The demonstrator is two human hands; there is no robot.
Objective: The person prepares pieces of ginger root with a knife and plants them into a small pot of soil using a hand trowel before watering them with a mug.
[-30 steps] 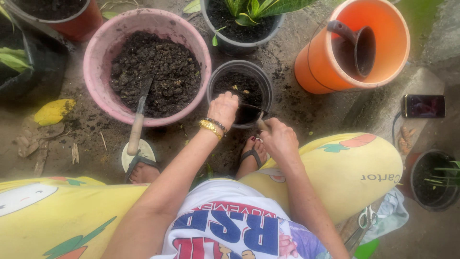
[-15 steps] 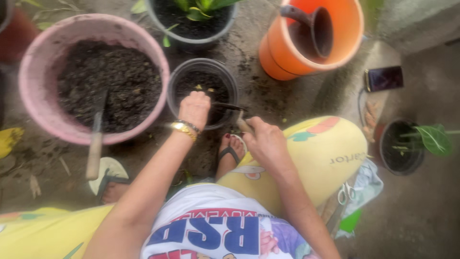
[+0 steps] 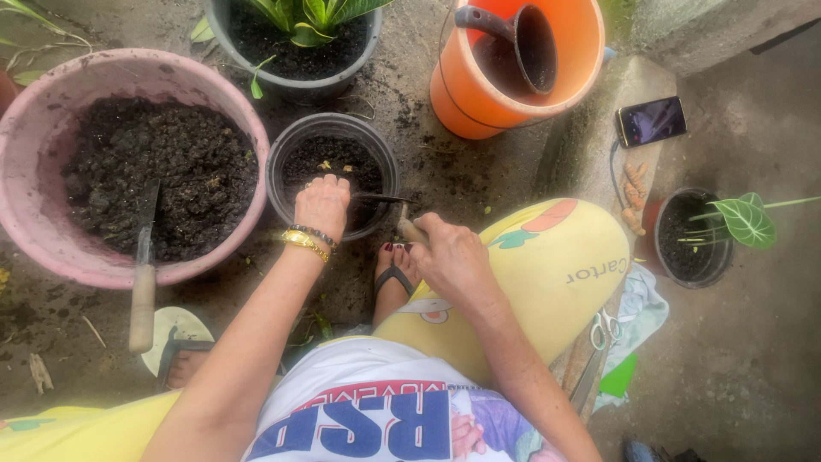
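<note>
A small black pot (image 3: 282,162) half full of dark soil stands on the ground in front of me. My left hand (image 3: 323,204), with bracelets on the wrist, rests fingers-down on the soil at the pot's near rim. My right hand (image 3: 449,257) grips the wooden handle of a small tool (image 3: 385,199) whose dark blade reaches over the pot's right rim into the soil, just beside my left hand.
A pink basin (image 3: 34,137) of soil with a trowel (image 3: 142,274) leaning in it sits left. A planted pot (image 3: 295,38) is behind, an orange bucket (image 3: 466,94) with a dipper back right. A phone (image 3: 652,121), a small potted plant (image 3: 714,231) and scissors (image 3: 603,329) lie right.
The view has shifted left and closer. My left hand stays on the small pot's soil, and my right hand has brought the tool's blade further into the pot.
</note>
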